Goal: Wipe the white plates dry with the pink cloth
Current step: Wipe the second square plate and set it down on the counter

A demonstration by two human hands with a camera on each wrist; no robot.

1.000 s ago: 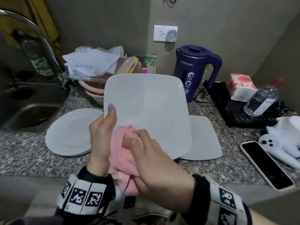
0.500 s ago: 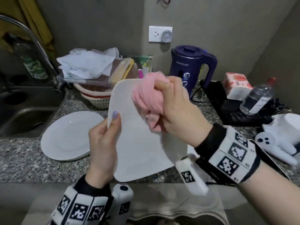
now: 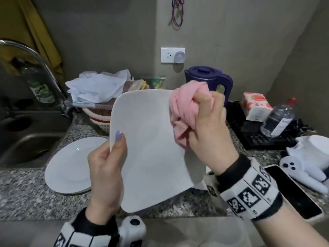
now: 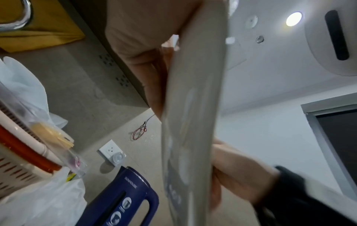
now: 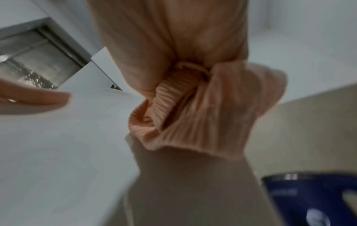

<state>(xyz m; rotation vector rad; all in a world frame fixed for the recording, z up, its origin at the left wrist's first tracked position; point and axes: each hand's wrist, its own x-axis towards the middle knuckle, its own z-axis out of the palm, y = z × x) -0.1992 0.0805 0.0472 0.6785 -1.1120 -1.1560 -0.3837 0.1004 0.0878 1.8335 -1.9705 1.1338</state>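
A white square plate point(image 3: 151, 148) stands tilted above the counter, seen edge-on in the left wrist view point(image 4: 193, 122). My left hand point(image 3: 106, 168) grips its left edge, thumb on the front face. My right hand point(image 3: 208, 125) clutches the bunched pink cloth point(image 3: 183, 111) against the plate's upper right edge; the ribbed cloth point(image 5: 193, 107) fills the right wrist view beside the plate's face point(image 5: 58, 145). A round white plate point(image 3: 69, 166) lies on the granite counter to the left. Another white square plate point(image 3: 201, 184) lies on the counter, mostly hidden behind the held one.
A steel sink point(image 3: 26, 132) and tap point(image 3: 35, 57) sit at the left. A basket point(image 3: 98, 118) with plastic bags and a purple kettle point(image 3: 213, 81) stand behind. Tissue pack point(image 3: 256, 106), bottle point(image 3: 277, 118), phone point(image 3: 293, 191) and white toy point(image 3: 306, 161) crowd the right.
My right hand carried the pink cloth from the plate's lower left up to its upper right edge. The left hand turned the plate more edgewise.
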